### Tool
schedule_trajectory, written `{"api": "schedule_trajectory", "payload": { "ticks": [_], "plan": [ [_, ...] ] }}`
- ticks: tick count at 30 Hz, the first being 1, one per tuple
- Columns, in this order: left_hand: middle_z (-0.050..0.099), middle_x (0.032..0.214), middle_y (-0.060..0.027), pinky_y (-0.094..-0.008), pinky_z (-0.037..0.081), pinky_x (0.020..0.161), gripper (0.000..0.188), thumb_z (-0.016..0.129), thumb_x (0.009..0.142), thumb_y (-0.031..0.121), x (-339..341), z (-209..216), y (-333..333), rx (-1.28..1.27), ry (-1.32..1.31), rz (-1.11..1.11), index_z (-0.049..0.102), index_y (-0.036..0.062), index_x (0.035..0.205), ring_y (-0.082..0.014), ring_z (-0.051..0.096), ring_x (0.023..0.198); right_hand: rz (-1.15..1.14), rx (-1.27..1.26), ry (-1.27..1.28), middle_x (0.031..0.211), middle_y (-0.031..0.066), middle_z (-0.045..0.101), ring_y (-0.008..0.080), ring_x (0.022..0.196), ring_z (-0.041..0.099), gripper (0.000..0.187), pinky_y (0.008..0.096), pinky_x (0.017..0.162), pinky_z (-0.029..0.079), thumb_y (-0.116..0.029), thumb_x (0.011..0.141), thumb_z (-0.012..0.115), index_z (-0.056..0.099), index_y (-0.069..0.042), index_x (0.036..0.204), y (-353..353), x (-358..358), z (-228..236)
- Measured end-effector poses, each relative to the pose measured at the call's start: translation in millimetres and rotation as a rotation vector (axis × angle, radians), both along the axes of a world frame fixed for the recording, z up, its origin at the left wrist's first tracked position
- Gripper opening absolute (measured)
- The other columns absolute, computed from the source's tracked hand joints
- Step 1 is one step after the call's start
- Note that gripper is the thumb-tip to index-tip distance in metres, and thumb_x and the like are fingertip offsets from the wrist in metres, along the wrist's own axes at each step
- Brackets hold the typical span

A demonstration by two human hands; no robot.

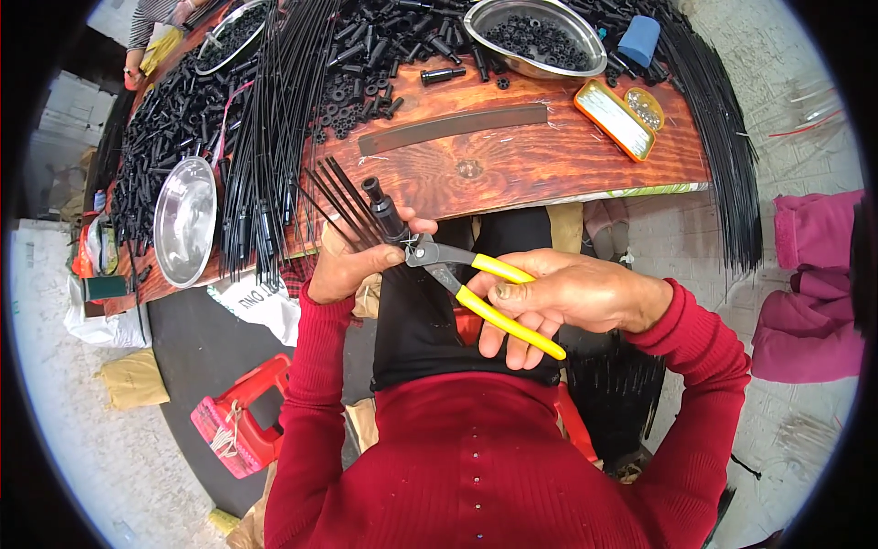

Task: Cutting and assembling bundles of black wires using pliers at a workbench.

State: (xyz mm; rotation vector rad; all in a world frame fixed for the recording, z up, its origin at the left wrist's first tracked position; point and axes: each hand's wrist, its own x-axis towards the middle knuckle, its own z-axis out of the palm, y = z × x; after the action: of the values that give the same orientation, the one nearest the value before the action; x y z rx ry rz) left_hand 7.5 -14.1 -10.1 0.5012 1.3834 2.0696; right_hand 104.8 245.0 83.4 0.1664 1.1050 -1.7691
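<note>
My left hand (352,270) is closed around a black stepped plastic tube (386,216), which tilts slightly and points toward the table. Several thin black rods (340,197) fan out from the same grip, beside the tube. My right hand (585,293) grips the cutting pliers (489,311) by their yellow handles, which stand apart. The dark metal jaws of the pliers are at the lower end of the tube, close to my left fingertips. Something small and silvery, like thin wire, shows there. My left palm hides the lower ends of the rods.
Ahead is a wooden table (457,178) with a flat dark strip (453,128), heaped black tubes (174,197) and bundled black rods (274,119). Also on it are a metal bowl of black rings (594,69), a tilted metal bowl (186,224) and an orange-rimmed tin (615,119). A red stool (251,416) stands left.
</note>
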Motion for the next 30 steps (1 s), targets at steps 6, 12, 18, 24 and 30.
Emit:
{"api": "schedule_trajectory", "payload": {
  "ticks": [6, 12, 18, 24, 30],
  "plan": [
    [0.066, 0.108, -0.027, -0.041, 0.054, 0.09, 0.047, 0.071, 0.075, -0.001, -2, -3, 0, -0.015, 0.018, -0.01, 0.054, -0.0063, 0.118, -0.0324, 0.066, 0.103, 0.037, 0.132, 0.111, 0.097, 0.0166, 0.066, 0.0218, 0.078, 0.068, 0.043, 0.0322, 0.067, 0.058, -0.035, 0.1, 0.049, 0.043, 0.0, 0.123, 1, -4, 2],
    [0.066, 0.107, -0.027, -0.0417, 0.055, 0.089, 0.048, 0.074, 0.075, 0.002, -1, -3, -1, 0.004, 0.028, -0.002, 0.053, -0.0062, 0.118, -0.0331, 0.067, 0.103, 0.063, 0.177, 0.125, 0.087, 0.012, 0.063, 0.0163, 0.067, 0.064, 0.037, 0.0277, 0.059, 0.054, -0.033, 0.101, 0.048, 0.045, 0.0, 0.117, -1, -6, 4],
    [0.066, 0.108, -0.0266, -0.0411, 0.055, 0.088, 0.049, 0.075, 0.075, 0.003, -4, -5, -2, -0.004, 0.03, -0.002, 0.054, -0.0056, 0.118, -0.0322, 0.067, 0.101, -0.006, 0.156, 0.199, 0.071, 0.0058, 0.055, 0.0109, 0.048, 0.051, 0.028, 0.0264, 0.043, 0.044, -0.032, 0.103, 0.042, 0.043, -0.004, 0.099, -10, 9, -7],
    [0.066, 0.109, -0.026, -0.04, 0.055, 0.089, 0.049, 0.075, 0.075, 0.004, -3, -4, -2, -0.008, 0.01, 0.032, 0.054, -0.0058, 0.119, -0.0306, 0.068, 0.099, -0.057, 0.353, 0.431, 0.062, 0.0039, 0.051, 0.0098, 0.045, 0.047, 0.025, 0.0269, 0.043, 0.041, -0.026, 0.103, 0.043, 0.044, -0.002, 0.098, -18, 24, -30],
    [0.064, 0.116, -0.0227, -0.0378, 0.053, 0.092, 0.048, 0.073, 0.081, 0.008, -6, -3, -1, -0.046, -0.041, -0.011, 0.053, -0.004, 0.123, -0.0237, 0.066, 0.101, -0.123, 0.432, 0.65, 0.068, 0.0053, 0.059, 0.0128, 0.049, 0.055, 0.022, 0.0289, 0.048, 0.046, -0.023, 0.101, 0.046, 0.047, -0.001, 0.101, -12, 29, -37]
  ]
}}
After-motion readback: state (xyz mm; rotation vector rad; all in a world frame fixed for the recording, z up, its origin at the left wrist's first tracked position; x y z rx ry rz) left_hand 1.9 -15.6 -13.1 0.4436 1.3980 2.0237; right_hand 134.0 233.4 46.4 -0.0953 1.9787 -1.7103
